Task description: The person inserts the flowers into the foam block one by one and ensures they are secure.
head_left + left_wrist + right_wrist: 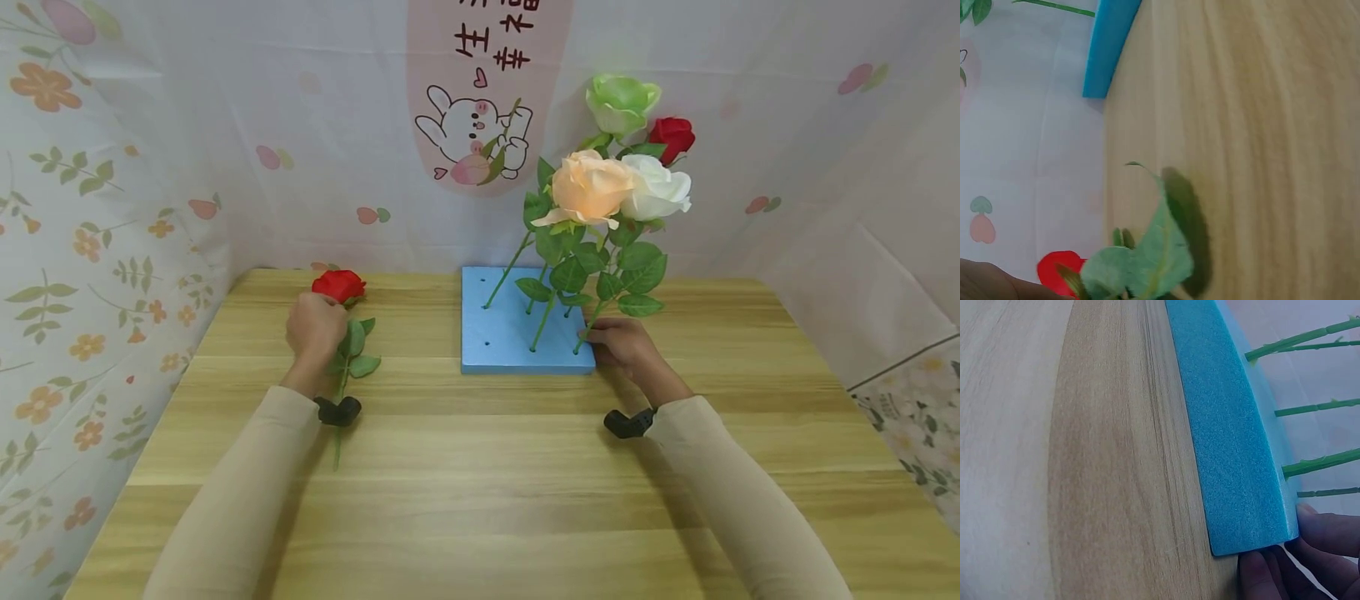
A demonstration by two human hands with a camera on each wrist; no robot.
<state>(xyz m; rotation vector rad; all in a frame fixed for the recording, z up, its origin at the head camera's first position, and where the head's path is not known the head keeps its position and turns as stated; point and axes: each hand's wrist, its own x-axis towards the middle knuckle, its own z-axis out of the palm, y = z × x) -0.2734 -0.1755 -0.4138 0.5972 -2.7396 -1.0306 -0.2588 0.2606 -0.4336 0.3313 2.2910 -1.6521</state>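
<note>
On the left of the table a red artificial rose [339, 286] lies with its stem toward the front. My left hand [317, 329] pinches its stem just below the bloom; the fingertips are mostly hidden. The rose's leaves [1138, 269] show at the bottom of the left wrist view. A blue foam block [498, 357] sits at the back middle. My right hand [626, 343] grips its right edge, thumb on top and fingers against the side. Standing in the block's holes are a peach rose [591, 187], a white rose [654, 187], a green rose [621, 104] and another red rose [672, 139].
The wooden table [480, 483] ends at a white patterned cloth [322, 150] behind it. Bare holes show on the left part of the block. A black wrist camera [339, 411] is over the left rose's stem; another black camera [628, 423] is at the right wrist.
</note>
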